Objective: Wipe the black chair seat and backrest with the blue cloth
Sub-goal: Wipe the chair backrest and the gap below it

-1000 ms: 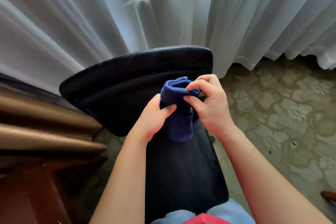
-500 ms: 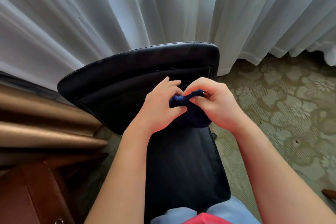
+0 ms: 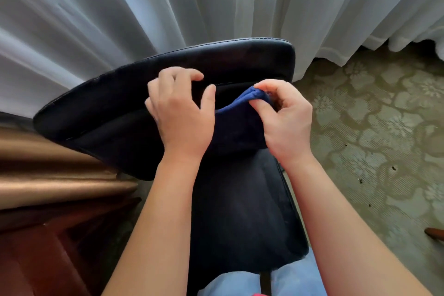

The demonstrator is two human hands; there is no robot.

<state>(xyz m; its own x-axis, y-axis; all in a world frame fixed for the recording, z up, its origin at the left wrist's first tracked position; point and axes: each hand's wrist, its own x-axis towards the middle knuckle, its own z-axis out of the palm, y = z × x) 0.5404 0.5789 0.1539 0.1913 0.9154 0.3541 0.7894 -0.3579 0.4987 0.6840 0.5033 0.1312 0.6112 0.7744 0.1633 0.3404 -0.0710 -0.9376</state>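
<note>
Currently, your right hand (image 3: pixel 286 118) is pinching the bunched blue cloth (image 3: pixel 236 125) against the black padded chair backrest (image 3: pixel 115 113); your left hand (image 3: pixel 179 113) is resting loosely open there. Seat wiping apparently remains outstanding.

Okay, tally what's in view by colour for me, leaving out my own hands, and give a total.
Black: 1, the chair
Blue: 1, the cloth
White: 1, the sheer curtain
Brown: 1, the drape
Green: 1, the patterned carpet
Total: 5
</note>
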